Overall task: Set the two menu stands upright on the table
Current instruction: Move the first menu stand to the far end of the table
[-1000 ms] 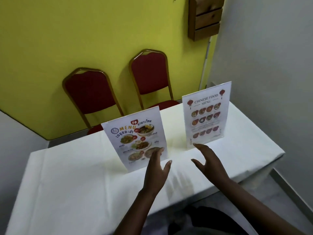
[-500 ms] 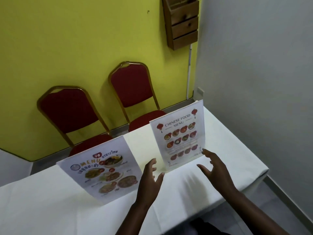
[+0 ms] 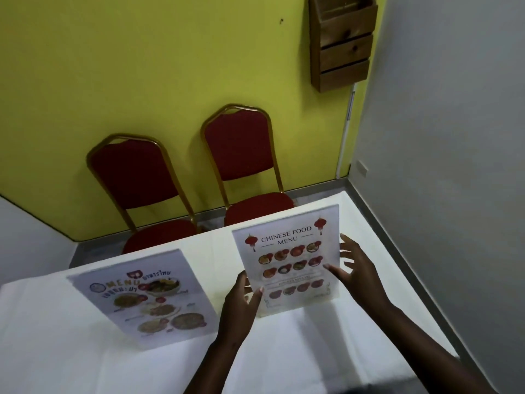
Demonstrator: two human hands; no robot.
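Thai menu stand (image 3: pixel 150 298) | upright (leaning back) | Chinese menu stand (image 3: pixel 289 260) | upright

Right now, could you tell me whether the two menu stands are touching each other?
Apart. The head view shows a strip of white tablecloth and the left hand between the Thai menu stand and the Chinese menu stand.

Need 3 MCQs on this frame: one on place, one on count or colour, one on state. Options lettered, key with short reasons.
1. Where is the Chinese food menu stand?
A) between both hands B) on a chair C) on the floor
2. How many red chairs stand behind the table?
A) one B) two C) four
3. The Thai menu stand is:
A) lying flat B) standing, untouched C) held in the air

A: left hand and right hand flank its edges.
B: left chair and right chair.
B: it stands on the cloth, no hand on it.
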